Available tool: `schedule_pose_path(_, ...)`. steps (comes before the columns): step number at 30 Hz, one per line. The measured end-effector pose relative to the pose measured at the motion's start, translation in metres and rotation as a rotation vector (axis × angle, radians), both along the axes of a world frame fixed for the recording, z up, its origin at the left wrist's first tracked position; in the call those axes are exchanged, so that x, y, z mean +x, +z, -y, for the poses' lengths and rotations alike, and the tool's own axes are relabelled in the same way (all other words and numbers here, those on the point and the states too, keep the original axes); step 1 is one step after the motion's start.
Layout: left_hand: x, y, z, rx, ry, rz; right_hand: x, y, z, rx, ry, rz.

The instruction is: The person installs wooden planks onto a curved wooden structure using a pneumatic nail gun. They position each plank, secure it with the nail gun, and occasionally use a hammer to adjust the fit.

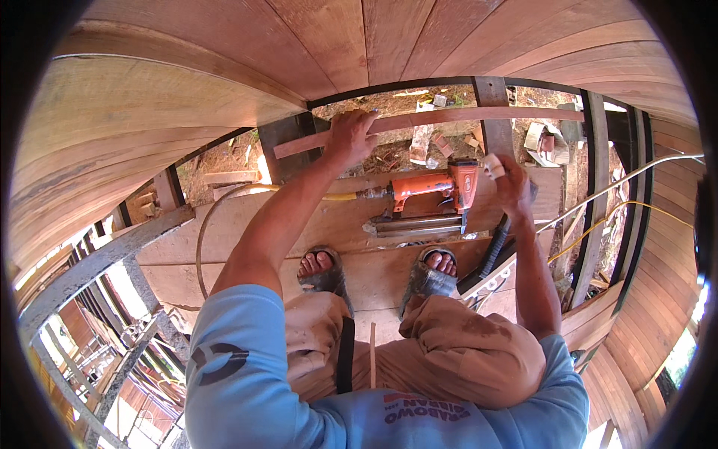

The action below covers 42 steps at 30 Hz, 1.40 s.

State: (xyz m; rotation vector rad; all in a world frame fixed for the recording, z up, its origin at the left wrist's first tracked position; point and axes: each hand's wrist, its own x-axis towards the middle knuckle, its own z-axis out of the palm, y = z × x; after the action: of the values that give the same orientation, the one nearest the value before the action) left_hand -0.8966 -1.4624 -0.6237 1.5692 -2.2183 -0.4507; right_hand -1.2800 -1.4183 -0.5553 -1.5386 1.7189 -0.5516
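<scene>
Wooden strip in the left hand, nail gun on the planks below

Seen from above, the left hand (349,140) is closed around a long, thin wooden strip (441,117), gripping it nearer its left end. The strip runs crosswise beyond the nail gun, rising slightly toward the right, and passes across the beams (493,138) in the view; whether it rests on them cannot be told. The right hand (512,187) is raised just beside the nail gun, its fingers bent. A small pale piece (493,166) shows at its fingertips; whether it is pinched or wrapped about a finger cannot be told.

The orange nail gun (422,185) lies on its side on the wooden planks (247,239), between the hands and the feet. A yellow hose (340,196) joins it at the left and passes behind the left forearm. A dark ribbed tube (495,251) lies near the right wrist. Both feet, in dark sandals (336,280), stand on the planks. Wood scraps (443,145) litter the ground under the beams. Board panelling (329,45) curves around the top and right, and a worn metal frame (138,236) stands at the left
</scene>
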Motion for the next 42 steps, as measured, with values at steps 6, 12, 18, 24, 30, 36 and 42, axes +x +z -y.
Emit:
schedule_pose_path(6, 0.052, 0.056, -0.041, 0.041, -0.178, -0.024, -0.024, -0.033, 0.049, 0.023, -0.280, 0.220)
schedule_pose_path(12, 0.161, 0.041, -0.066, 0.132, 0.105, 0.207, -0.027, -0.033, 0.080, 0.179, -0.467, 0.371)
schedule_pose_path(18, 0.166, 0.022, -0.058, 0.144, 0.135, 0.176, -0.023, -0.041, 0.090, 0.277, -0.450, 0.281)
schedule_pose_path(24, 0.163, 0.021, -0.053, 0.129, 0.102, 0.121, -0.006, -0.051, 0.106, 0.221, -0.480, 0.236)
schedule_pose_path(30, 0.157, -0.003, -0.055, 0.000, 0.128, -0.044, -0.059, -0.117, 0.125, 0.158, -0.369, 0.130)
schedule_pose_path(36, 0.153, 0.007, -0.052, 0.020, 0.174, 0.050, -0.011, -0.073, 0.133, 0.113, -0.442, 0.035)
schedule_pose_path(42, 0.151, 0.001, -0.046, -0.024, 0.170, 0.039, -0.012, -0.068, 0.137, 0.167, -0.406, 0.059)
